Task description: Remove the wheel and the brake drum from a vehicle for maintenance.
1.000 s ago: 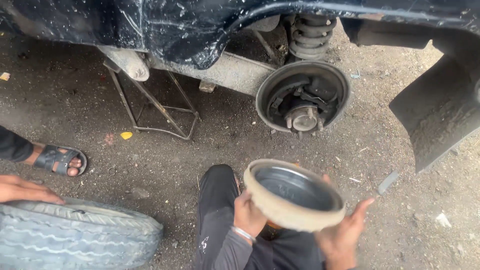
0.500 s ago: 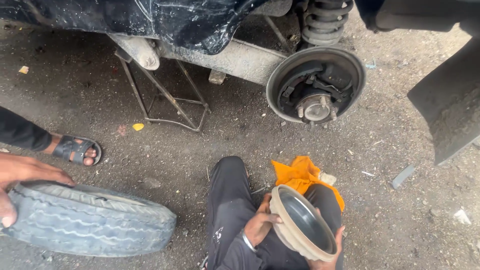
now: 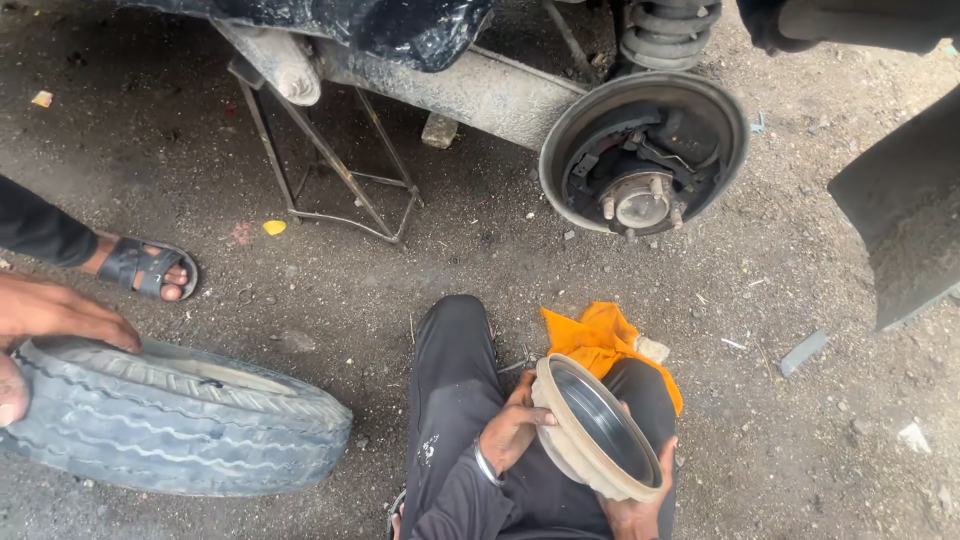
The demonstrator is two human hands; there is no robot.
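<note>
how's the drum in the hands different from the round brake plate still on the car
The brake drum is loose, held at lap height between the left hand and right hand; the backing plate is fixed to the axle. The drum is hollow and bare inside with a pale rim; the plate is dark and carries shoes, springs and a hub. Both are round metal.
</note>
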